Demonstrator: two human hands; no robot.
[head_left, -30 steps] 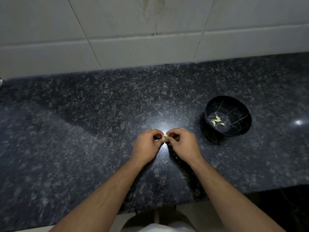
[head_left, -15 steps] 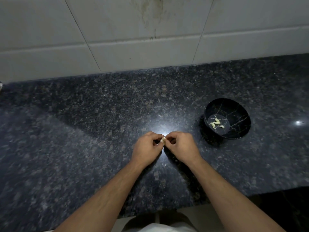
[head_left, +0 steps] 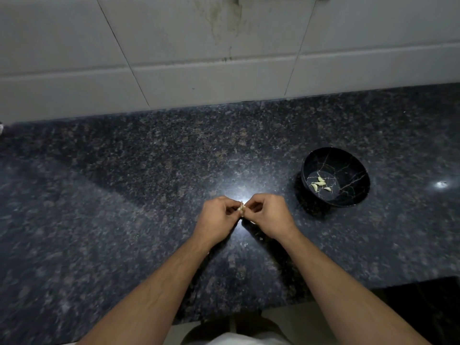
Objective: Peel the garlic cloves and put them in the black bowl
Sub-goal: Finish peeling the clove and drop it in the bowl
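Dark speckled granite countertop (head_left: 124,195) runs beneath you, with pale wall tiles (head_left: 174,58) rising behind it. Take the black bowl (head_left: 358,170) as your landmark: it stands to the right on the stone, and a few peeled cloves (head_left: 319,184) already lie on its floor.

Your two hands meet to the left of the bowl and a little nearer your body. Your right hand (head_left: 267,215) is the closer one to the bowl; your left hand (head_left: 216,217) sits just beyond it, farther from the bowl. Both have their fingers curled in, fingertips pinching the one garlic clove (head_left: 241,208) held between them above the counter. It is too small to tell which way its long axis runs, or how much skin remains.

The move ahead likely turns on this: the bowl lies up and to the right of the clove, on your right hand's side. Once the skin is off, that hand has the shorter reach to drop it in.
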